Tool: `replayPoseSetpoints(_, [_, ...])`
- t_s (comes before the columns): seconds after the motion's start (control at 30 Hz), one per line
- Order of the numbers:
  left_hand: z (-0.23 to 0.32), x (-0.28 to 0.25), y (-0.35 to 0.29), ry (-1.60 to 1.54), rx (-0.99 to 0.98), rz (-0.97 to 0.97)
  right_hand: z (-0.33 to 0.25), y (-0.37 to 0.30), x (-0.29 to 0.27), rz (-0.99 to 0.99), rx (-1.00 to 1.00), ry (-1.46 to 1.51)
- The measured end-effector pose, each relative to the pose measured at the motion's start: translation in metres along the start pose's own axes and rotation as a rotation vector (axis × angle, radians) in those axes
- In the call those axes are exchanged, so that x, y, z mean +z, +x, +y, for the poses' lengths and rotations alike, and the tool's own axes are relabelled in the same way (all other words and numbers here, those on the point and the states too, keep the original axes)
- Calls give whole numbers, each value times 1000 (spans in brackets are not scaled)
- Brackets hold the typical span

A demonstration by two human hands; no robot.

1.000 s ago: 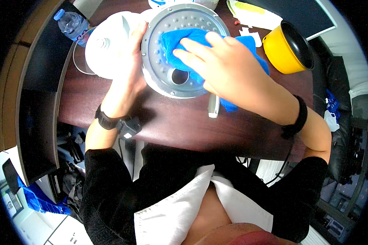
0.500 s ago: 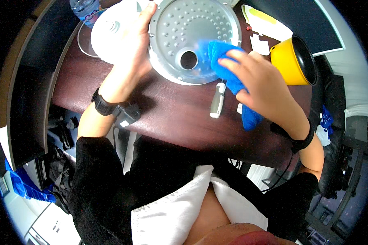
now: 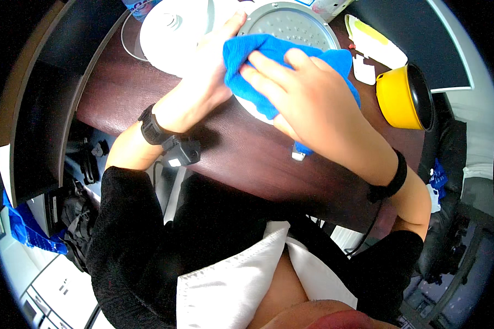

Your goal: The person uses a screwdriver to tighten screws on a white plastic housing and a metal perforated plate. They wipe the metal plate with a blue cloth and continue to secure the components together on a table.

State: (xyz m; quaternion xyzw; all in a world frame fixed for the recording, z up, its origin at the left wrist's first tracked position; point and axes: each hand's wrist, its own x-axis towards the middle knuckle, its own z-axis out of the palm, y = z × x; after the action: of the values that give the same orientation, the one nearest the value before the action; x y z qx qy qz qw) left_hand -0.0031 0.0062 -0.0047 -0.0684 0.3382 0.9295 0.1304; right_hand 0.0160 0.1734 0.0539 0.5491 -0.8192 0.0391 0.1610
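My left hand [image 3: 209, 74] grips the left rim of a round metal plate [image 3: 291, 24] covered in small raised dimples, its thumb up along the edge. My right hand [image 3: 315, 98] is pressing a blue cloth [image 3: 260, 48] flat on the plate, fingers bent over the fabric. The cloth hides the plate's lower part and the round hole seen there earlier. Below the cloth only the end of a white and grey handle [image 3: 298, 156] shows on the table.
A white domed lid-like piece [image 3: 164, 41] lies left of the plate. To the right are a yellow pot [image 3: 392, 98] with a black inside, a small white piece [image 3: 364, 70] and a white and yellow-green item [image 3: 381, 41]. The brown table [image 3: 241, 153] ends in front of me.
My right hand has moved left with the cloth, which now spreads over the plate's lower part and hole. The handled tool is now mostly covered. The view has shifted slightly.
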Motion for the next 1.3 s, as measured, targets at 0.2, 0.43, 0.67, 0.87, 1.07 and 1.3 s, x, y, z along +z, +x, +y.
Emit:
replayPoseSetpoints(0.2, [12, 21, -19, 138, 63, -105, -15, -15, -6, -134, -69, -79])
replayPoseSetpoints(0.43, [10, 9, -4, 48, 159, -235, -19, -45, -27, -295, -40, -64])
replayPoseSetpoints(0.67, [22, 1, -7, 4, 162, -377, 27, -72, -53, -365, 250, -67])
replayPoseSetpoints(0.87, [1, 1, 6, 141, 88, -147, 44, -36, -66, 31, 247, -187])
replayPoseSetpoints(1.07, [5, 7, 0, 183, 41, -108, 38, 2, -63, -87, 104, -283])
replayPoseSetpoints(1.3, [6, 4, 0, 88, -26, -86, 47, -30, -49, -102, 249, -330])
